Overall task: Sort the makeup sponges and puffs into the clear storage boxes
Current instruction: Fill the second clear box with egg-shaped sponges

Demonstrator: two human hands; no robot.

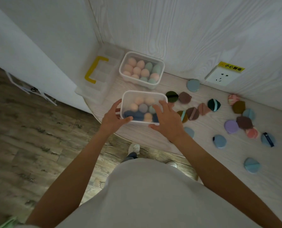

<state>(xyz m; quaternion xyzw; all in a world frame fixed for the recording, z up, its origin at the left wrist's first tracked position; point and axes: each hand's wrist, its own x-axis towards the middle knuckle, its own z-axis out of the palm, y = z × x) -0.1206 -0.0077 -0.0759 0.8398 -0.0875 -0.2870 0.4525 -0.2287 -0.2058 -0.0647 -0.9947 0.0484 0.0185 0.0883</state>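
A clear storage box [160,96] with a frosted lid stands near the table's front edge, filled with peach, grey, green and dark blue egg-shaped sponges. My left hand [114,115] grips its left end, thumb on the front edge. My right hand [167,120] lies with spread fingers on the lid's right side. Behind it a second lidded box [158,79] holds peach, green and pink sponges. Several flat puffs [192,113] in brown, green, blue, purple and pink lie scattered to the right.
A clear lid or tray with a yellow handle [95,69] leans in the left corner. White walls close the back and left. A wall socket [220,76] with a yellow label sits on the back wall. The rounded table edge [137,142] borders wooden floor.
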